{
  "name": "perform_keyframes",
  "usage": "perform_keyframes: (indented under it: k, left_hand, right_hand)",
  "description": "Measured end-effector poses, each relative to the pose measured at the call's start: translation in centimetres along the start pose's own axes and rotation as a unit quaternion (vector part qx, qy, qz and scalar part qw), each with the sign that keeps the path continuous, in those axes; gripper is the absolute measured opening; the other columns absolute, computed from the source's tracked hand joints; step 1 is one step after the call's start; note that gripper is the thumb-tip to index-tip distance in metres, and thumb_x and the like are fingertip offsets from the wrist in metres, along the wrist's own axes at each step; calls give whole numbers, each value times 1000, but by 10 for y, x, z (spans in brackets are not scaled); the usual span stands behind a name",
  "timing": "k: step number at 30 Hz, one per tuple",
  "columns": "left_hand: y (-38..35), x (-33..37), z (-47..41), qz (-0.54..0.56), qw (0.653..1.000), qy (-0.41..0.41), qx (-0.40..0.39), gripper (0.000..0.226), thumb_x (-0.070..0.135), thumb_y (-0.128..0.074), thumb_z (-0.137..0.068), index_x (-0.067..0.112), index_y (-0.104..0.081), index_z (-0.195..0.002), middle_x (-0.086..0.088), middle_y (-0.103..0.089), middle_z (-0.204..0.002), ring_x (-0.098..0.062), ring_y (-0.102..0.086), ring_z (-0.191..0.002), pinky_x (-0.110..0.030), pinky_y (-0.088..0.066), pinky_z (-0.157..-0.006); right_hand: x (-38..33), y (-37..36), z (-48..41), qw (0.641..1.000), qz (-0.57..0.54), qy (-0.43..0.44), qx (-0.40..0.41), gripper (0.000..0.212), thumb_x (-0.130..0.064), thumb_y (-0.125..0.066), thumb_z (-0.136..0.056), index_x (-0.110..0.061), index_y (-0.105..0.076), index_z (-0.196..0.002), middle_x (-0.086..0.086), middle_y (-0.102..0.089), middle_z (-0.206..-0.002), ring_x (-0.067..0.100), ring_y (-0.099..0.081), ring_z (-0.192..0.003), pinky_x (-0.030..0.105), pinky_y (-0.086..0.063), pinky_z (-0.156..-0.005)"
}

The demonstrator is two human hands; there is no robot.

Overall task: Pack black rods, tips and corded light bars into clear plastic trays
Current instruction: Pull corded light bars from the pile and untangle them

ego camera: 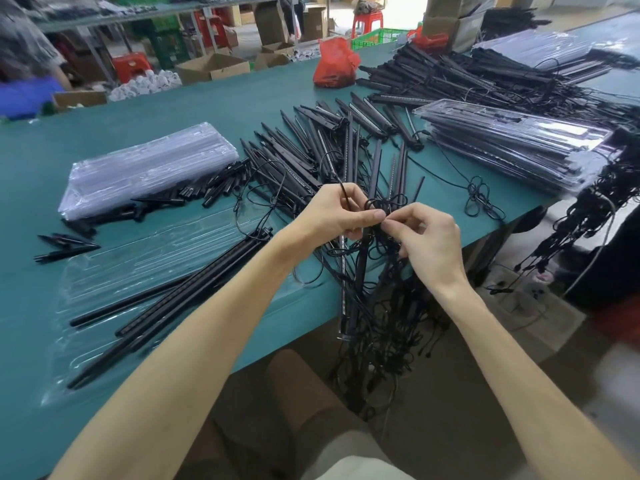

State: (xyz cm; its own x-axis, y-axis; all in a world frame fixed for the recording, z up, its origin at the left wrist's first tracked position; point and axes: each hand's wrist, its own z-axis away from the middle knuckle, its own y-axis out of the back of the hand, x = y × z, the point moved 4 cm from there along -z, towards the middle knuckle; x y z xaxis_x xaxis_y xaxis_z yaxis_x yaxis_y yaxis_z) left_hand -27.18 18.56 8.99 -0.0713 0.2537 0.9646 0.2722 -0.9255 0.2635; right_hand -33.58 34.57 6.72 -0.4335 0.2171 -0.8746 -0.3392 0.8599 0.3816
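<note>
My left hand (pixel 341 211) and my right hand (pixel 427 237) meet over the table's front edge, both pinching the tangled black cords (pixel 381 206) of a bunch of corded light bars (pixel 372 282) that hangs down past the edge. A clear plastic tray (pixel 114 299) lies at the front left with several black rods (pixel 166 303) laid in it. Loose black tips (pixel 65 245) lie left of it. More rods and light bars (pixel 304 147) fan out across the middle of the green table (pixel 31 161).
A stack of clear trays (pixel 149 171) sits at the back left, with small black connectors (pixel 214 188) beside it. Packed trays (pixel 512 147) are stacked at the right, more bars (pixel 440 77) and a red bag (pixel 334 64) behind. Cords (pixel 481 199) trail over the right edge.
</note>
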Motion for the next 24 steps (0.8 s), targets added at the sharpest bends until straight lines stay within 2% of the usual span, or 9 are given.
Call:
perform_keyframes:
  k: [4,7,10,14,17,19,22,24]
  left_hand:
    - [2,3,-1,-54,997,15,-45,28,14,-85,-80,12,-56,-76,-11,-62,-71,-13,-51,-56,-23,-44,-52]
    - [-2,4,-2,-71,995,17,-71,30,13,-85,-79,14,-56,-73,-17,-60,-73,-16,-51,-56,-26,-43,-52]
    - [-6,2,-2,-38,995,25,-83,25,12,-83,-81,10,-59,-76,-12,-65,-69,-18,-62,-56,-24,-52,-53]
    - [-6,-2,2,53,994,45,-86,18,19,-68,-96,3,-64,-88,-8,-69,-75,-30,-72,-76,-30,-61,-70]
    - [-10,-2,0,10,997,51,-59,20,18,-67,-97,-1,-63,-91,-16,-69,-81,-32,-72,-75,-25,-58,-60]
    - [-13,1,-4,-23,998,46,-44,20,18,-68,-96,-2,-63,-93,-20,-68,-83,-25,-71,-64,-21,-54,-51]
    - [-11,2,-7,-39,998,46,-1,26,21,-67,-97,-4,-65,-90,-13,-68,-69,-16,-66,-54,-21,-52,-51]
    - [-5,2,-7,-27,996,52,70,27,24,-65,-98,1,-65,-83,-6,-65,-64,-11,-60,-51,-25,-51,-54]
  right_hand:
    - [2,7,-8,982,-128,-115,-73,10,-20,-84,-80,-13,-77,-82,0,-60,-59,9,-41,-44,20,-34,-42]
    - [-5,11,-11,988,-92,-91,-83,6,-17,-83,-81,-14,-77,-79,0,-59,-56,8,-42,-43,19,-34,-41]
    - [-8,12,-11,996,-32,-53,-61,7,-21,-81,-82,-18,-76,-78,-5,-61,-54,6,-49,-44,17,-41,-45]
    - [-5,13,-7,998,-25,-40,-32,10,-27,-77,-87,-20,-74,-81,-3,-64,-55,7,-55,-45,19,-45,-55]
    - [-6,7,-3,999,-25,-19,-25,11,-29,-76,-87,-22,-73,-80,-1,-64,-53,7,-56,-46,16,-45,-57]
    - [-10,3,-1,1000,-13,1,-15,10,-28,-77,-87,-23,-73,-79,-5,-64,-54,5,-56,-46,12,-44,-56]
    - [-16,-4,4,998,17,50,-28,12,-24,-79,-85,-25,-69,-78,-10,-65,-65,4,-58,-53,14,-46,-58]
    - [-16,-7,9,995,48,85,-33,13,-25,-79,-86,-22,-68,-80,-10,-64,-73,4,-59,-61,13,-46,-61]
